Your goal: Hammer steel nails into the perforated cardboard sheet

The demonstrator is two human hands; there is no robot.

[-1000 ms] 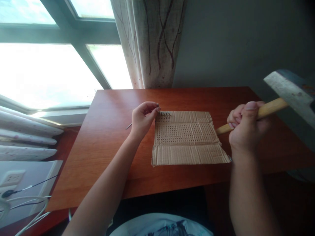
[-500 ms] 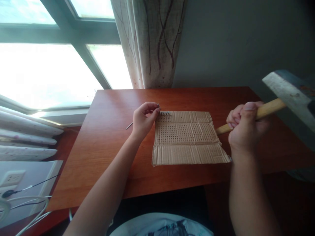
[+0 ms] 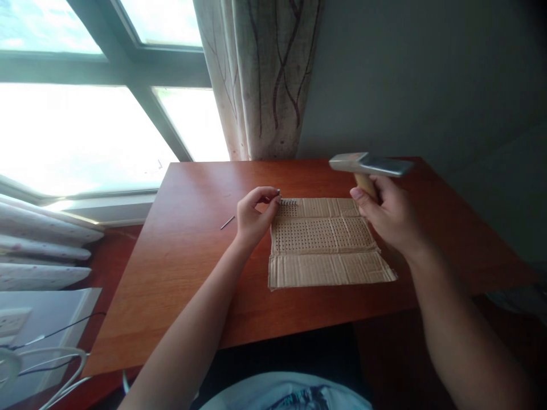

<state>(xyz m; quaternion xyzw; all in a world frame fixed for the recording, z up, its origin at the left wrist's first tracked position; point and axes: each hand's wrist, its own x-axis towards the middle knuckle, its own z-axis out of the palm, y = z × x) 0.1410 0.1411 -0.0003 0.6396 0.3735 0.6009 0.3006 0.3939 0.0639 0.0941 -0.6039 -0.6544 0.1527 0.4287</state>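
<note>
A flat piece of cardboard (image 3: 325, 245) full of small holes lies on the red-brown table (image 3: 188, 267). My left hand (image 3: 253, 216) pinches a nail (image 3: 278, 192) upright at the cardboard's far left corner, beside a short row of nails (image 3: 289, 201) standing there. My right hand (image 3: 391, 213) grips the wooden handle of a hammer (image 3: 370, 165). Its grey metal head hovers level above the cardboard's far right part, to the right of the pinched nail.
A loose nail (image 3: 227, 222) lies on the table left of my left hand. A patterned curtain (image 3: 260, 74) and a bright window (image 3: 85, 131) stand behind the table. White cables (image 3: 51, 364) and a socket sit at lower left.
My right hand swung the hammer from raised at the far right down and leftward over the cardboard. The view shifted slightly. My left hand kept the nail in place.
</note>
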